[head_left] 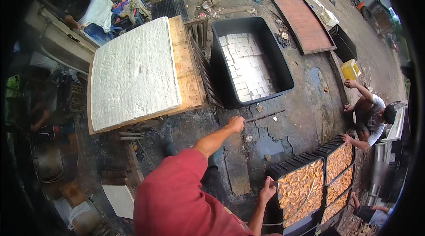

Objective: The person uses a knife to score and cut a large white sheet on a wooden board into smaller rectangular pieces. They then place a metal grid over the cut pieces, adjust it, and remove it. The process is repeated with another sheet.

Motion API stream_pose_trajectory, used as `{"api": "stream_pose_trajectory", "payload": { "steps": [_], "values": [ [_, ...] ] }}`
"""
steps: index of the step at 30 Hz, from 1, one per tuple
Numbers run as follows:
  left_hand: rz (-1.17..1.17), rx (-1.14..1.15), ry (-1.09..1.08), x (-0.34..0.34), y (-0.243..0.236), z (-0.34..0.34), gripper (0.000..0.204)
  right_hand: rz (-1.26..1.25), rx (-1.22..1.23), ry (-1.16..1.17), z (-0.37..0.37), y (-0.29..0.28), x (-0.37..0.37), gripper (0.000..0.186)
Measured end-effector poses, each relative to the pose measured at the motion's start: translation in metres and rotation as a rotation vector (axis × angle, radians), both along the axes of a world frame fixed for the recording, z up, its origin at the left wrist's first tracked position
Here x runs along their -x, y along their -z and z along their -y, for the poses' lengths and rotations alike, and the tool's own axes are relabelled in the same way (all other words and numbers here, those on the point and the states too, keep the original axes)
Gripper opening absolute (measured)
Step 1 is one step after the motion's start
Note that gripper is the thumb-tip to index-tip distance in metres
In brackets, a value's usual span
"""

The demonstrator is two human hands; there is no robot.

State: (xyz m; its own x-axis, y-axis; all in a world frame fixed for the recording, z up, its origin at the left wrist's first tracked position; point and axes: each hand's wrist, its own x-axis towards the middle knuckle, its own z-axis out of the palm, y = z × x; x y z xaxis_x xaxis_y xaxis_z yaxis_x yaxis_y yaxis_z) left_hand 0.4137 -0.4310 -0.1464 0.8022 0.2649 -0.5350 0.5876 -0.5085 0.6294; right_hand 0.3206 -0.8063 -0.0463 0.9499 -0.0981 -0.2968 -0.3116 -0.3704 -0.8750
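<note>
My left hand [235, 123] reaches forward over the dark wet floor, closed around a long thin dark rod [265, 116] that points to the right. Just beyond it stands a deep black tub [290, 76], with white square blocks like cut tofu [248, 65] lying in rows in cloudy liquid. To the left, a large white tofu-like slab [135, 74] rests on a wooden board [188, 65]. Low on the right, my right hand [267, 189] is closed at the left edge of a black crate [294, 167] filled with orange-yellow cut pieces [301, 187].
Further crates of similar pieces [340, 161] adjoin on the right, where another person [374, 112] crouches with a hand on one. A pale hose or cord [307, 196] crosses the near crate. Behind lie a reddish-brown board [301, 21] and a yellow container [350, 69].
</note>
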Motion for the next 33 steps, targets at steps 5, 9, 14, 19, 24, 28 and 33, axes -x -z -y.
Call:
{"api": "stream_pose_trajectory", "payload": {
  "steps": [5,9,14,19,24,28,33],
  "values": [
    [-0.091,-0.012,-0.037,0.016,0.047,-0.015,0.039,-0.224,0.06,0.003,0.032,-0.026,0.038,0.034],
    [0.161,-0.156,-0.105,0.055,0.0,-0.03,0.049,-0.404,-0.217,0.003,-0.005,-0.042,0.013,0.039],
    [0.225,0.259,-0.319,0.191,-0.01,-0.066,0.056,-0.182,-0.575,-0.636,-0.114,-0.099,-0.05,0.07],
    [0.064,0.206,-1.298,0.46,0.053,-0.12,0.044,-0.088,-0.795,-1.054,-0.265,-0.195,-0.063,0.112],
    [-0.324,-0.211,-1.975,0.674,0.066,-0.191,0.075,-0.198,-1.004,-1.392,-0.419,-0.244,0.032,0.085],
    [-0.101,-0.308,-1.481,0.724,0.064,-0.267,0.078,-0.275,-0.792,-1.261,-0.536,-0.234,0.158,0.021],
    [0.073,0.107,-1.182,0.729,0.095,-0.331,0.073,-0.605,-0.433,-1.243,-0.655,-0.214,0.305,0.026]
  ]
}}
